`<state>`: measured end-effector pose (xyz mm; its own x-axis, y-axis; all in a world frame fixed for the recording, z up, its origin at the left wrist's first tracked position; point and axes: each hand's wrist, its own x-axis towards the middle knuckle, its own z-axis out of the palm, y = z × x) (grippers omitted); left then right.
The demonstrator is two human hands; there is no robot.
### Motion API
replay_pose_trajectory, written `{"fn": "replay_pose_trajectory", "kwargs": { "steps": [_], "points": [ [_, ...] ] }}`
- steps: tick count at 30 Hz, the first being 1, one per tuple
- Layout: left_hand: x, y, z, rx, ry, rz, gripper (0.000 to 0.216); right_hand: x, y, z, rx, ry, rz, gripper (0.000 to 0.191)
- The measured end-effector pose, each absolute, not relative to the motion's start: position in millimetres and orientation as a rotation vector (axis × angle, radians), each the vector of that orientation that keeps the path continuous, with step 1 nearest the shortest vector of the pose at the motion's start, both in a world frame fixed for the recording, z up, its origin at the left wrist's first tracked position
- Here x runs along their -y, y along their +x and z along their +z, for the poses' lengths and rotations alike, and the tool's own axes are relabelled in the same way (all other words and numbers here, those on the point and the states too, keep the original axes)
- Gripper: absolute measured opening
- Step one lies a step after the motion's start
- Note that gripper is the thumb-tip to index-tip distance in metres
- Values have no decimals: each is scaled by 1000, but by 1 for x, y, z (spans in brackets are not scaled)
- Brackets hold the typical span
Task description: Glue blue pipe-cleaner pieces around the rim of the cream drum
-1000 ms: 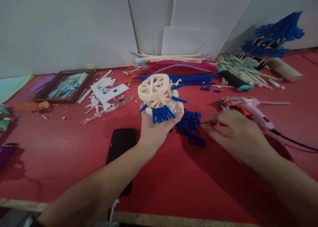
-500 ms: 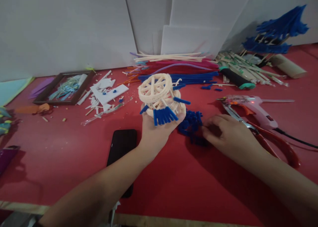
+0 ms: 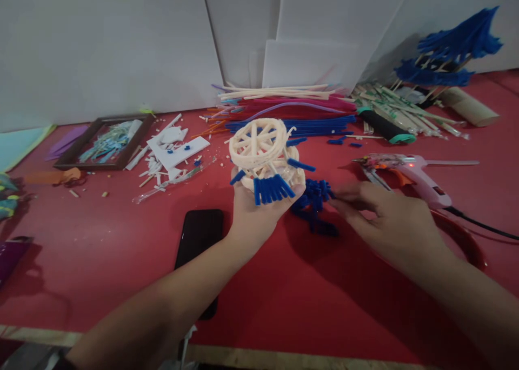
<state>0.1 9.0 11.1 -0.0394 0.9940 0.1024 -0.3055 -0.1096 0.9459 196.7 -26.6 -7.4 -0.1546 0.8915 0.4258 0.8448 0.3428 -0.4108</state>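
Note:
My left hand [image 3: 256, 216] is wrapped around the underside of a cream pipe-cleaner model [image 3: 259, 154] and holds it above the table. The model has a spoked wheel-like ring on top. A fringe of short blue pipe-cleaner pieces [image 3: 274, 190] fans out from its near side, and a few more blue pieces stick out at the sides. To the right, a loose pile of cut blue pipe-cleaner pieces [image 3: 318, 192] lies on the table. My right hand [image 3: 391, 219] is beside this pile, thumb and finger pinched on what looks like a short blue piece.
A pink glue gun [image 3: 425, 183] with a lit red light lies at the right, with red-handled pliers [image 3: 466, 237] partly behind my right hand. A black phone [image 3: 198, 240] lies near my left forearm. Pipe-cleaner bundles [image 3: 292, 127], a brown frame [image 3: 67, 162] and white scraps [image 3: 172, 148] lie farther back.
My right hand has moved slightly right and lifted a little at the edge of the blue pile. The model in my left hand has shifted slightly right.

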Motion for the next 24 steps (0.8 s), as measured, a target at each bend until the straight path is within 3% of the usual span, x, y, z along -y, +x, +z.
{"fn": "replay_pose_trajectory", "kwargs": {
  "steps": [12, 20, 24],
  "points": [
    [-9, 2, 10, -923, 1072, 1422, 49, 27, 192, -13, 2357, -1073, 21, 19],
    [-10, 0, 10, -940, 1102, 1429, 40, 27, 180, -20, 2322, -1098, -40, 11],
    [-12, 2, 9, -868, 1060, 1391, 53, 27, 180, -17, 2281, -1110, -24, 10]
  ]
}}
